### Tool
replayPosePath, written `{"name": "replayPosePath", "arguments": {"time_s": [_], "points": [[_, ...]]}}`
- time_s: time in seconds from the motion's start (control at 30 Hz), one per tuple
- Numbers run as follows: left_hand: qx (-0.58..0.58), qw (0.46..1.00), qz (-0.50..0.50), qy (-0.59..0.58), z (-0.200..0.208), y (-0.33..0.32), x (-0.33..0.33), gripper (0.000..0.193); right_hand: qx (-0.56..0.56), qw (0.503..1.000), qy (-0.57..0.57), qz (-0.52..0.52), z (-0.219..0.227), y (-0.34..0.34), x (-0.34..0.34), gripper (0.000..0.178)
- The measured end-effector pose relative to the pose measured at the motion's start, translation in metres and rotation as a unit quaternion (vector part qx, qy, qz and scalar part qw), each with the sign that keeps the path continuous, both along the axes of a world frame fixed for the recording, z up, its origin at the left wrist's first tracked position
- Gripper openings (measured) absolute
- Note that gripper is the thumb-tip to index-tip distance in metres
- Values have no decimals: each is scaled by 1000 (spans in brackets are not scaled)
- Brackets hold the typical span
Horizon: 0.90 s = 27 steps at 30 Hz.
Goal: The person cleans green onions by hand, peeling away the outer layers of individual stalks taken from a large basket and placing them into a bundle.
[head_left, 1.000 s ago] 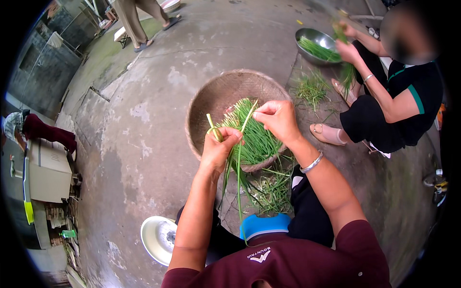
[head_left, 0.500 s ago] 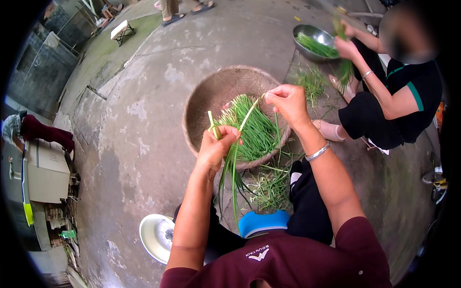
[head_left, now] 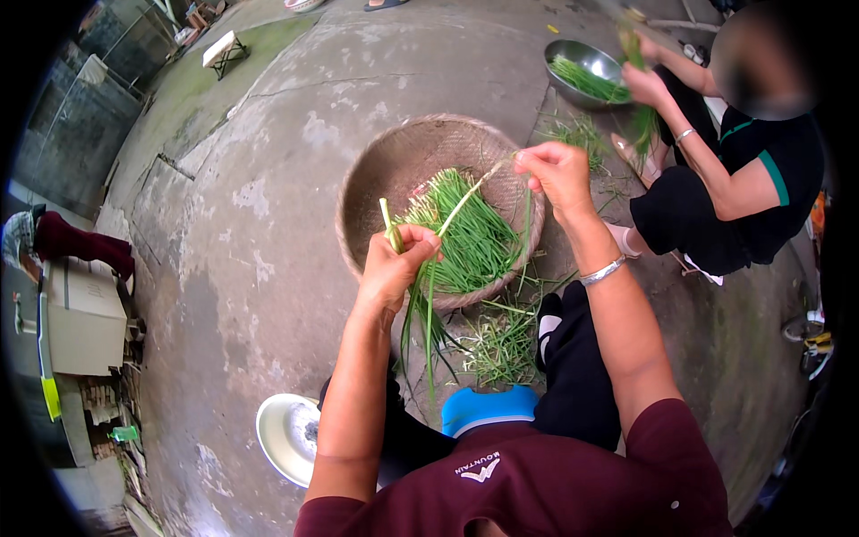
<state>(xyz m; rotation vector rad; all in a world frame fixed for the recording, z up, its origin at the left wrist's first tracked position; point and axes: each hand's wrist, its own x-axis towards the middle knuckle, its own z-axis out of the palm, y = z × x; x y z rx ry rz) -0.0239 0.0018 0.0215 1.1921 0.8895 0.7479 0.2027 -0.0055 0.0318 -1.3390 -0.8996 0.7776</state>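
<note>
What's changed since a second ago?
Your right hand moved up and right, away from your left hand. The tan-trousered walker moved right, mostly out of view. Your left hand still grips long green stalks, your right a pale stalk tip; the round brown woven basket stays put.

Left hand (head_left: 394,268) seemingly hides the stalks' (head_left: 392,235) middles.

Floor: a hard, grey concrete floor (head_left: 242,295) is showing white patches, long cracks and some green stain.
Basket: a big, round, brown woven basket (head_left: 383,174) is sitting in the middle.
Near scraps: a messy heap of thin green and pale scraps (head_left: 503,351) is lying just in front of it.
Far scraps: a thinner scatter of green bits (head_left: 580,136) is lying to its right.
Bowl: a round, shiny silver metal bowl (head_left: 605,64) is standing near those bits.
Basin: a round, cream-coloured basin (head_left: 278,438) is resting at the lower left.
Stool: a small, white-topped stool with dark legs (head_left: 223,50) is standing far off.
</note>
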Motion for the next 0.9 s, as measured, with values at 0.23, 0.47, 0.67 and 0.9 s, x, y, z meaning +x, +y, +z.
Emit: {"name": "replayPosePath", "arguments": {"time_s": [0.23,0.47,0.67,0.9], "points": [[15,999,44,10,5,1,-4,8,-27,999,-23,-26,-3,-7,9,4],[73,991,108,26,1,6,-8,11,-191,930,-178,257,-27,-32,0,4],[112,983,141,23,-3,8,-7,10,-287,753,-321,498,-50,-61,-40,11],[138,982,127,16,-2,1,1,11,-86,956,-82,268,-15,-39,-59,15]]}}
